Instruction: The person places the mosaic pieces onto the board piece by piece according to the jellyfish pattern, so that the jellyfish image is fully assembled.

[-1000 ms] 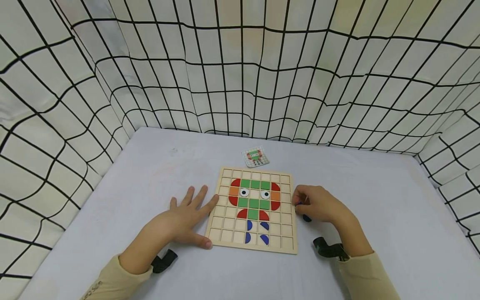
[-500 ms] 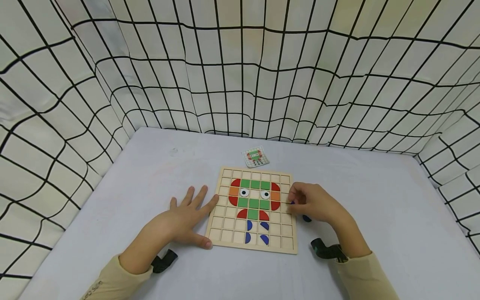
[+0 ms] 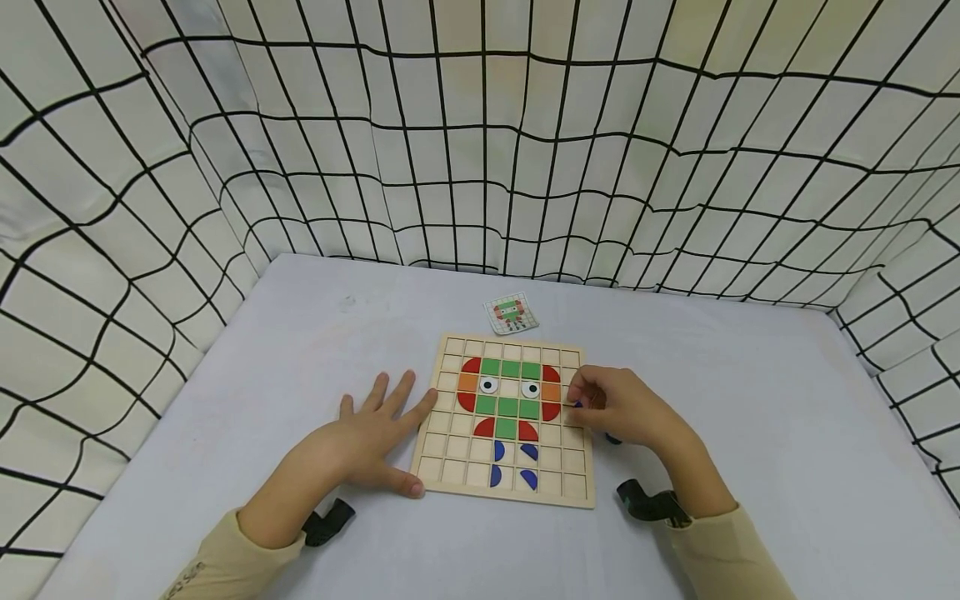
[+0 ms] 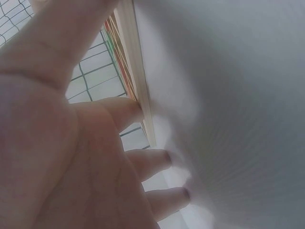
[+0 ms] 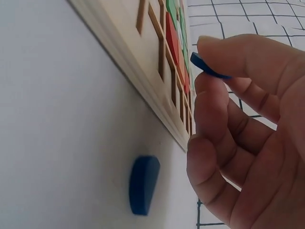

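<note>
A square wooden grid board (image 3: 453, 473) lies on the white table with flat coloured pieces set in its cells. They form a green, red and orange face with two round eye pieces, and several blue half-round pieces (image 3: 496, 476) sit below. My left hand (image 3: 367, 442) lies spread beside the board's left side, fingertips touching its edge. Over the board's right edge, my right hand (image 3: 626, 406) pinches a blue half-round piece (image 5: 202, 64) between thumb and index finger. Another blue half-round piece (image 5: 144, 185) lies on the table to the right of the board, partly hidden in the head view.
Behind the board lies a small picture card (image 3: 511, 313) showing a similar face on a grid. Black netting (image 3: 480, 150) over white cloth surrounds the table (image 3: 300, 333) at the back and sides. Both wrists carry black camera mounts (image 3: 648, 502).
My right hand has moved left from beside the board to over its right edge, carrying the pinched blue half-round piece. The left hand has stayed still.
</note>
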{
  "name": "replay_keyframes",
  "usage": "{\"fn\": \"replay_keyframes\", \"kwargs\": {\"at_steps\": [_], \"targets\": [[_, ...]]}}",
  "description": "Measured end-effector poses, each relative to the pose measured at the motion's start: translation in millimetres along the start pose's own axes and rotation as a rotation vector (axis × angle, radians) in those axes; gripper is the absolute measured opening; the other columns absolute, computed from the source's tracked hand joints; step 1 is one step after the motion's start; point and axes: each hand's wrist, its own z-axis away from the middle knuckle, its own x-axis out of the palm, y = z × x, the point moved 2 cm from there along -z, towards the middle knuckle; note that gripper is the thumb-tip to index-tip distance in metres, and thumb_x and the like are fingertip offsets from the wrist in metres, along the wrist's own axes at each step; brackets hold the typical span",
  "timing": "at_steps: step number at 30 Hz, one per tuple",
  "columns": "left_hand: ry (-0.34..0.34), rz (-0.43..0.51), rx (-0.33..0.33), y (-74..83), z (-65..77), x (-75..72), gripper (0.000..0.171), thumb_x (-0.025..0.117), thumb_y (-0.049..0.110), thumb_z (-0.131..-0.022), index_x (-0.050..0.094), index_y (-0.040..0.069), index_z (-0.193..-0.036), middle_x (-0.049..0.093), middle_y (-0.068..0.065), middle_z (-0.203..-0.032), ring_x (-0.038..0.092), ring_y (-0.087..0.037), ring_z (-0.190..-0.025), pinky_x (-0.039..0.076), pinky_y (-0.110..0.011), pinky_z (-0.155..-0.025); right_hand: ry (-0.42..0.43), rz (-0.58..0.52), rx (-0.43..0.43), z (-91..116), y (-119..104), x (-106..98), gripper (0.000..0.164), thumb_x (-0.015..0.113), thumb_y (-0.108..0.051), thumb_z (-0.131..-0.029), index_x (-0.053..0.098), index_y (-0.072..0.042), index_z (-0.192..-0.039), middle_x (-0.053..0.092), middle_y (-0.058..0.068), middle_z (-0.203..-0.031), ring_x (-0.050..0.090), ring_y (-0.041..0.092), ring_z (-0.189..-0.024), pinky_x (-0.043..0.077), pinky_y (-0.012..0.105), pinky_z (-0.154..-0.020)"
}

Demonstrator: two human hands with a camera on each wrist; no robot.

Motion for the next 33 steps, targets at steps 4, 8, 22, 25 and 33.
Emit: {"fn": "replay_keyframes", "kwargs": {"at_steps": [4,8,22,25,33], "targets": [[-0.001,0.001,0.001,-0.3,0.1,0.0,0.12,0.079,0.068,-0.067,0.022,0.02,-0.16,0.004,-0.02,-0.167,0.001,-0.054,-0.149,0.012,-0.084,-0.102,0.004,-0.026,-0.004,-1,-2,3,0.029,0.083,-0.017,-0.081,0.057,-0.015,-0.095,0.057,-0.001,-0.076,0.054,0.017,-0.073,0.047,0.028,-0.058],[-0.001,0.001,0.002,-0.2,0.3,0.4,0.12,0.079,0.068,-0.067,0.023,0.02,-0.16,0.004,-0.02,-0.167,0.002,-0.054,-0.149,0.012,-0.084,-0.101,0.002,-0.05,-0.014,-2,-6,6,0.031,0.084,-0.02,-0.08,0.056,-0.016,-0.091,0.057,-0.002,-0.077,0.055,0.017,-0.074,0.047,0.028,-0.06],[-0.005,0.009,0.002,-0.1,0.2,0.1,0.12,0.079,0.069,-0.066,0.022,0.02,-0.16,0.004,-0.02,-0.167,0.001,-0.054,-0.149,0.011,-0.084,-0.102,-0.036,-0.063,-0.124,-5,-13,21,0.018,0.076,-0.014,-0.088,0.059,-0.019,-0.088,0.059,-0.005,-0.08,0.056,0.016,-0.076,0.049,0.024,-0.065],[-0.004,0.008,-0.002,-0.6,-0.1,0.7,0.121,0.078,0.07,-0.066,0.022,0.021,-0.16,0.004,-0.02,-0.167,0.001,-0.053,-0.149,0.011,-0.084,-0.102,-0.059,-0.086,-0.146,-7,-16,26,0.016,0.075,-0.014,-0.089,0.06,-0.019,-0.089,0.061,-0.005,-0.08,0.057,0.015,-0.074,0.049,0.025,-0.064],[0.002,0.003,-0.002,-1.1,-1.2,1.5,0.121,0.078,0.07,-0.066,0.023,0.021,-0.16,0.004,-0.02,-0.167,0.001,-0.054,-0.149,0.011,-0.084,-0.101,-0.079,-0.072,-0.139,-7,-23,33,0.012,0.073,-0.012,-0.09,0.063,-0.019,-0.092,0.062,-0.007,-0.079,0.057,0.014,-0.073,0.05,0.025,-0.063]]}}
